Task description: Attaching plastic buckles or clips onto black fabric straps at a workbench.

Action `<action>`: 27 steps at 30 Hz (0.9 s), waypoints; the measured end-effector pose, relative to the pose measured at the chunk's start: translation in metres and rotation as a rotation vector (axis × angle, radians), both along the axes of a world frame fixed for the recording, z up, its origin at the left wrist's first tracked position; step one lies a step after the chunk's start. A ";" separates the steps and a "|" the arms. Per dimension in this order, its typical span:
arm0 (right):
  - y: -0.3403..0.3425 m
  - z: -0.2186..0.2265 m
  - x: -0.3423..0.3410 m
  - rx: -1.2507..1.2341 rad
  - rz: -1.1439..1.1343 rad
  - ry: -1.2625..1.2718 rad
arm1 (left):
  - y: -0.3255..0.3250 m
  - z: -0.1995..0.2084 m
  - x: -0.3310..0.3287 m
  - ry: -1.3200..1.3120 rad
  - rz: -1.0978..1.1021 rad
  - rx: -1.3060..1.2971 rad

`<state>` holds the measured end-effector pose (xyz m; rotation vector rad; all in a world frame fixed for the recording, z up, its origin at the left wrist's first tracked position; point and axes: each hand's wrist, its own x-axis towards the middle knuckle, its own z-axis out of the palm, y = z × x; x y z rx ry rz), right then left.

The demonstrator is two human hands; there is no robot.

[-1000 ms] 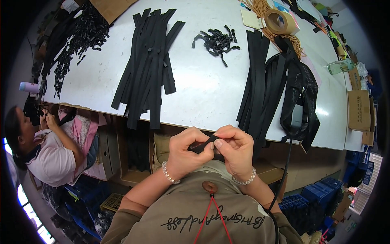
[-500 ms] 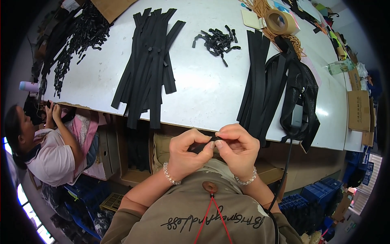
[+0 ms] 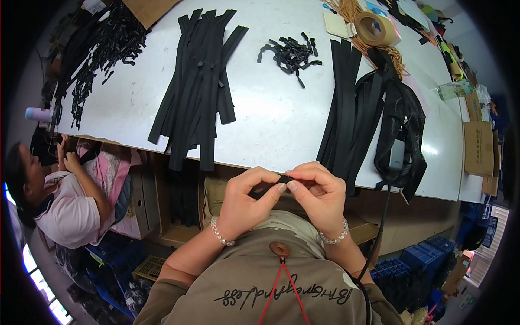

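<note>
My left hand (image 3: 246, 196) and my right hand (image 3: 318, 190) meet just off the table's near edge, in front of my body. Between their pinched thumbs and forefingers is a black strip (image 3: 284, 179), like the zipper strips on the table. Most of it is hidden by my fingers, and part of it shows inside the curl of the left hand. A stack of black zipper strips (image 3: 346, 108) lies closest to my right hand, its ends over the table edge. Ahead to the left is another crossed stack of black zipper strips (image 3: 197, 92). Small black zipper pulls (image 3: 292, 54) are heaped between the stacks.
A black mesh bag (image 3: 403, 130) holding a grey device lies at the right of the white table (image 3: 265, 130); a cable runs from it towards me. Tape roll (image 3: 374, 28) and cords sit behind. More black pulls (image 3: 108, 54) cover the far left. A co-worker (image 3: 70, 200) sits at left.
My fingertips have shifted along the black strip, and more of it shows between them. Both wrists have spread slightly apart. The co-worker's hands have moved; the stacks lie as before.
</note>
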<state>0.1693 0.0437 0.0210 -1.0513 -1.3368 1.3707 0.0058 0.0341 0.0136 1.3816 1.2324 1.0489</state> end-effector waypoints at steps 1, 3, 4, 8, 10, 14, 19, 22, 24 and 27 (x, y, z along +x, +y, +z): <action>-0.001 0.005 -0.003 -0.055 -0.064 0.048 | -0.001 -0.004 0.001 -0.180 0.039 -0.148; -0.003 0.007 -0.008 -0.053 -0.220 0.116 | -0.001 -0.006 0.002 -0.361 0.076 -0.296; -0.005 0.005 -0.010 0.005 -0.312 0.136 | 0.000 -0.006 0.001 -0.419 0.098 -0.317; -0.010 -0.002 0.002 0.075 -0.058 -0.162 | 0.002 -0.007 0.002 -0.571 0.134 -0.316; -0.012 -0.004 -0.007 -0.011 -0.082 -0.096 | 0.002 -0.005 0.007 -0.610 0.147 -0.324; -0.011 -0.008 -0.010 0.062 -0.161 -0.073 | 0.000 -0.001 0.006 -0.673 0.155 -0.339; -0.012 -0.009 -0.008 -0.275 -0.076 0.323 | 0.001 -0.009 0.003 -0.654 0.092 -0.312; -0.011 -0.006 -0.007 -0.322 -0.051 0.335 | 0.001 -0.011 0.003 -0.708 0.029 -0.330; -0.009 -0.006 -0.006 -0.292 -0.044 0.303 | 0.000 -0.009 0.003 -0.743 0.025 -0.357; -0.008 -0.002 -0.008 -0.211 -0.050 0.225 | 0.000 -0.009 0.002 -0.741 0.027 -0.411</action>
